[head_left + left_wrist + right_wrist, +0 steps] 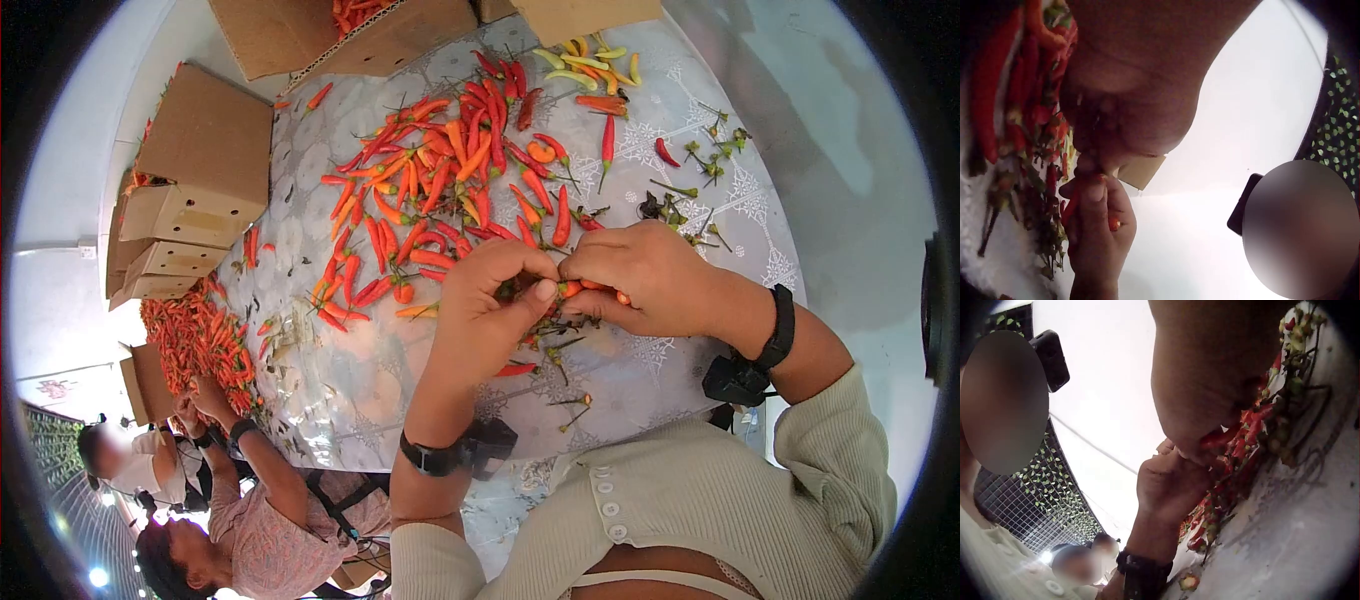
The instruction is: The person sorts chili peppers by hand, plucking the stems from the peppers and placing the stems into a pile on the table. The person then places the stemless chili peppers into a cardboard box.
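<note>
Both hands meet over the table's near part. The right hand [645, 278] curls its fingers round red chilies, one held between thumb and fingers [570, 289]; in the left wrist view the right hand [1102, 231] has a red chili [1071, 209] along its thumb and another's end [1114, 223] showing in the palm. The left hand [493, 310] touches the right at the fingertips, thumb and forefinger close together; what lies between them is hidden. Red and orange chilies [437, 180] spread beyond the hands, and green stems [553, 352] lie beneath them.
Cardboard boxes [205, 160] stand at the left and far edges. Yellow chilies [590, 65] lie at the far side, loose stems [712, 160] at the right. A big chili heap [200, 335] and two other people are at the left.
</note>
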A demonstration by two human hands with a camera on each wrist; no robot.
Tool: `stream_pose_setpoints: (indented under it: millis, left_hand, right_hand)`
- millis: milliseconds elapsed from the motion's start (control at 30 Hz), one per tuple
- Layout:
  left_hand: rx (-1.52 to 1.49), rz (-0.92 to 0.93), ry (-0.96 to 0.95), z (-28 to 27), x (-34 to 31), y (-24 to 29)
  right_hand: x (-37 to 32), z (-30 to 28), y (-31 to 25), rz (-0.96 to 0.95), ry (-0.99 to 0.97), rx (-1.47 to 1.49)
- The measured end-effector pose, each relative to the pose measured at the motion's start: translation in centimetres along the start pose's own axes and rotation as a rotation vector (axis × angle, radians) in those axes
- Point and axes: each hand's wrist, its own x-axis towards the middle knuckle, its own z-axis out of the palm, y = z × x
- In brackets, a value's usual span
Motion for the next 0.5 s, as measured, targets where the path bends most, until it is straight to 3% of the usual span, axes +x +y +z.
stream_pose_setpoints:
  millis: [100, 200, 300, 367, 500]
  left_hand:
    - [-0.302, -0.126, 0.030, 0.3, -0.2, 0.2]
    - [-0.590, -0.165, 0.226, 0.3, 0.1, 0.8]
    - [-0.355, -0.033, 0.346, -0.5, 0.0, -0.1]
    - [-0.010, 0.050, 0.309, -0.5, 0.1, 0.0]
    - [0.627, 0.208, 0.281, 1.0, 0.4, -0.1]
  right_hand:
    - [0.0, 0.1, 0.1, -0.015, 0.058, 0.033]
    - [0.0, 0.0, 0.1, 0.062, 0.140, 0.068]
    - [0.2, -0.2, 0.9, 0.225, 0.297, 0.105]
    - [0.4, -0.4, 1.3, 0.363, 0.391, 0.123]
    - [0.4, -0.2, 2.2, 0.454, 0.440, 0.164]
